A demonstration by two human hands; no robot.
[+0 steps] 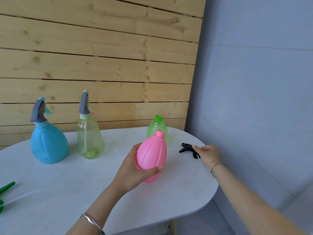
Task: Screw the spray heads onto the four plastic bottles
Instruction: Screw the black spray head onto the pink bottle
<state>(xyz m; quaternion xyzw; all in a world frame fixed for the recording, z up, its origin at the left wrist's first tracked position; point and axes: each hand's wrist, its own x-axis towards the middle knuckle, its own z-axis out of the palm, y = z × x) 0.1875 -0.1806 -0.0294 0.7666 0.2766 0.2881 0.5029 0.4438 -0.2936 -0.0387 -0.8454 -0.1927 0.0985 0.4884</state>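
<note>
**A:** So where are we at with the bottles?

**B:** Two are capped. The blue bottle (49, 143) on the left is squat, opaque and pear-shaped, with a grey spray head (38, 110) and a pale teal collar. Next to it the clear greenish bottle (90, 139) is tall and see-through, you can spot the dip tube inside, and it has its own grey head (84, 104) on.

**A:** And the other two?

**B:** Still open at the neck. The green bottle (157, 128) stands near the back of the white table (67, 184), translucent with ribbed rings round the shoulder. The pink bottle (151, 156) is right in front of it, lifted off the table and tilted, smooth egg shape with soft lengthwise ridges. The left hand (135, 168) is wrapped round its lower half, thumb across the front, fingers behind.

**A:** Right hand?

**B:** The right hand (209, 154) is over by the table's right edge, fingers closed on a black spray head (187, 149) that looks like hard matte plastic. Can't tell if it's lifted or still touching the tabletop.

**A:** Anything else lying around?

**B:** A green spray head (6, 186) with a thin clear tube at the far left edge, mostly cut off. Wooden plank wall (101, 56) behind, knotty pine look. Table's matte with rounded corners.

**A:** Any labels?

**B:** No writing I can read on any of them.
</note>
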